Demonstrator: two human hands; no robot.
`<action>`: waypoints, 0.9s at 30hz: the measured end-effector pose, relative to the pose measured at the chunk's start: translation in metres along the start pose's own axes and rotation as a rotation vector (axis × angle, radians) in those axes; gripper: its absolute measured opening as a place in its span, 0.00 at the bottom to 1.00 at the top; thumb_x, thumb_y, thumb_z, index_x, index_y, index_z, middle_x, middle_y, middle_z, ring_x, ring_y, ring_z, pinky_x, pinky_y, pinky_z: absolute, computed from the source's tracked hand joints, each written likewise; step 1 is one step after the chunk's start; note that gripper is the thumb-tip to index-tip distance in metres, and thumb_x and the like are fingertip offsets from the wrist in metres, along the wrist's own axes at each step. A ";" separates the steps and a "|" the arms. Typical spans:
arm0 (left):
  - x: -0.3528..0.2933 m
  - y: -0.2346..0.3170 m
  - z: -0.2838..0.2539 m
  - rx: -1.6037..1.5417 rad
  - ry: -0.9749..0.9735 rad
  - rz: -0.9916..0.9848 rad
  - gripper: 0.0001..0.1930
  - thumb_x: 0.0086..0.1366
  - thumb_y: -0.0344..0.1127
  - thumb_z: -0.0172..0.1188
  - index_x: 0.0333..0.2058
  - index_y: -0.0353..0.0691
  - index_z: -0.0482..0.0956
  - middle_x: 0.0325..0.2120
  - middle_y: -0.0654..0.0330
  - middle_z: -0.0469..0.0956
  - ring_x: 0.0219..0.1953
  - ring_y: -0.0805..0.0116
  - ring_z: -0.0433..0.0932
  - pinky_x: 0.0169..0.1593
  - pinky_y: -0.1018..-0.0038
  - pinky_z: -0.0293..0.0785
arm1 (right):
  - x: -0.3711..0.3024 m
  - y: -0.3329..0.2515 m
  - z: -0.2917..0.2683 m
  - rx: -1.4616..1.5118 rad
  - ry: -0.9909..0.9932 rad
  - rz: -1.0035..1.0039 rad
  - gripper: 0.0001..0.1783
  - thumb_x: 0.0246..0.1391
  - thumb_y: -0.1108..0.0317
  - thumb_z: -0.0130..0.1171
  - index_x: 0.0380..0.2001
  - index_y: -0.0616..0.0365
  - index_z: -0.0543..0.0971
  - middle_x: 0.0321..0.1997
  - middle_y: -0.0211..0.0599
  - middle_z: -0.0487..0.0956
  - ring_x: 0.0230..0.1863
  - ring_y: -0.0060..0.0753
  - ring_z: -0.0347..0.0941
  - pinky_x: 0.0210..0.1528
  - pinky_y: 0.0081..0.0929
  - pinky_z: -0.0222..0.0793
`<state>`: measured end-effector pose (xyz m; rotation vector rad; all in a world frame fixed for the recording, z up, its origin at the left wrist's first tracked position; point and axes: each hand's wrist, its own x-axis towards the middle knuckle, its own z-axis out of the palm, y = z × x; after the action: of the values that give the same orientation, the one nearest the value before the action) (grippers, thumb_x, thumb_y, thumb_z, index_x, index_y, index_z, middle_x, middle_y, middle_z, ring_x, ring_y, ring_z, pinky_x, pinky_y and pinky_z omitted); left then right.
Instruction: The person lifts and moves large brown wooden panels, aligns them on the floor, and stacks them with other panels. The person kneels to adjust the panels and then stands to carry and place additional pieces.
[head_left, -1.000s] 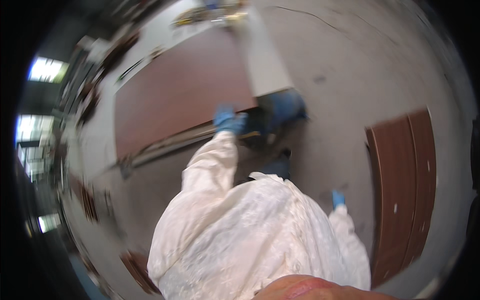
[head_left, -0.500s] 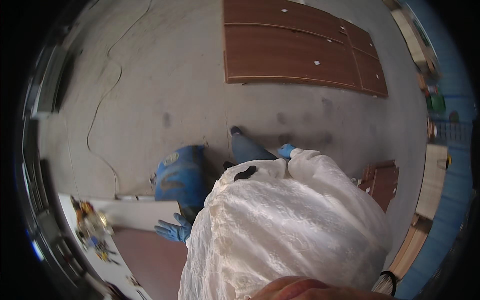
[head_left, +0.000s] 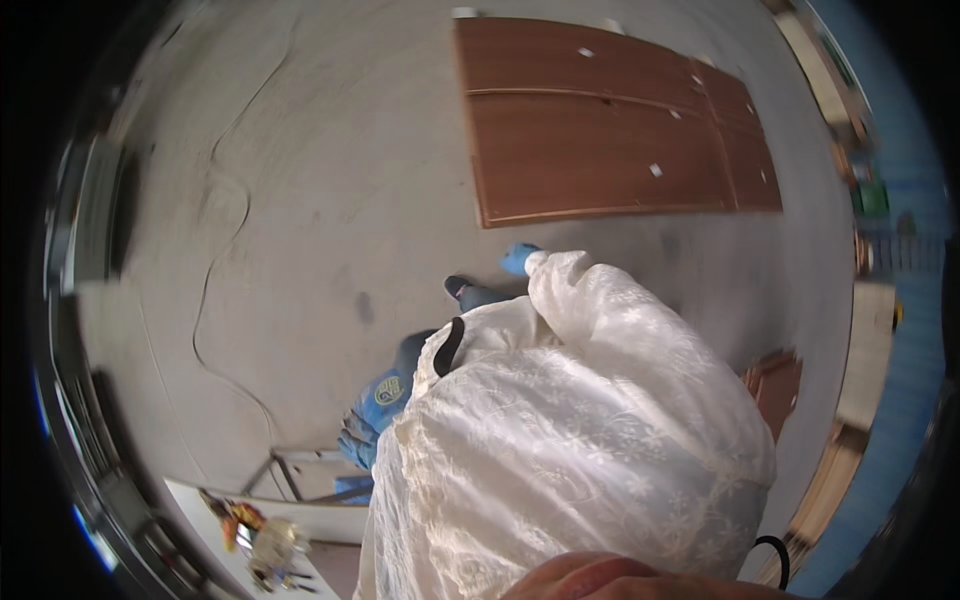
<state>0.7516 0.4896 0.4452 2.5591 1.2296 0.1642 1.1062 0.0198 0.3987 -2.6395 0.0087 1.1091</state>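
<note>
My right hand, in a blue glove, is held out ahead of my body above the bare floor, just short of the brown panels. Its fingers are too small and smeared to read, and I see no object in it. At my left side, my left hand, also gloved in blue, is beside the blue cloth with a round yellow mark that hangs over my leg. Blur hides how its fingers lie. White lace-patterned sleeves cover both arms.
A worktable with tools and a clear bag stands at lower left, a metal frame beside it. A cable snakes across the floor. Smaller brown boards lie at right, near long pale boards.
My view has turned and moved. My right hand has swung forward and left. My left hand, spread over the table's edge before, is now close against the blue cloth.
</note>
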 end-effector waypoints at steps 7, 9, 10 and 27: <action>0.058 -0.043 0.006 -0.218 -0.146 -0.468 0.39 0.67 0.61 0.59 0.65 0.35 0.70 0.69 0.39 0.63 0.71 0.37 0.60 0.73 0.52 0.55 | 0.154 -0.206 -0.064 0.194 -0.032 -0.221 0.25 0.61 0.53 0.57 0.46 0.67 0.83 0.41 0.48 0.86 0.43 0.41 0.80 0.49 0.39 0.74; 0.102 -0.051 0.007 -0.267 -0.088 -0.546 0.39 0.66 0.59 0.59 0.64 0.33 0.71 0.66 0.38 0.65 0.69 0.38 0.62 0.72 0.53 0.57 | 0.184 -0.250 -0.051 0.103 -0.001 -0.261 0.27 0.58 0.48 0.56 0.40 0.66 0.83 0.33 0.52 0.84 0.35 0.38 0.79 0.43 0.44 0.74; 0.128 -0.055 0.006 -0.286 -0.054 -0.589 0.38 0.66 0.58 0.60 0.63 0.31 0.71 0.64 0.37 0.67 0.67 0.38 0.65 0.71 0.55 0.59 | 0.202 -0.276 -0.040 -0.044 -0.019 -0.212 0.27 0.59 0.48 0.55 0.38 0.66 0.83 0.33 0.55 0.84 0.34 0.39 0.78 0.42 0.44 0.73; 0.612 -0.227 -0.102 -0.511 0.279 -0.588 0.32 0.64 0.54 0.64 0.54 0.30 0.78 0.60 0.38 0.73 0.65 0.41 0.69 0.68 0.55 0.65 | 0.334 -0.807 0.016 -0.513 -0.407 -0.226 0.22 0.61 0.51 0.53 0.41 0.57 0.86 0.40 0.49 0.86 0.40 0.50 0.82 0.41 0.47 0.75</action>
<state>0.9440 1.1219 0.4555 1.7072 1.7167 0.6240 1.4214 0.8339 0.3568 -2.6644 -0.7253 1.7210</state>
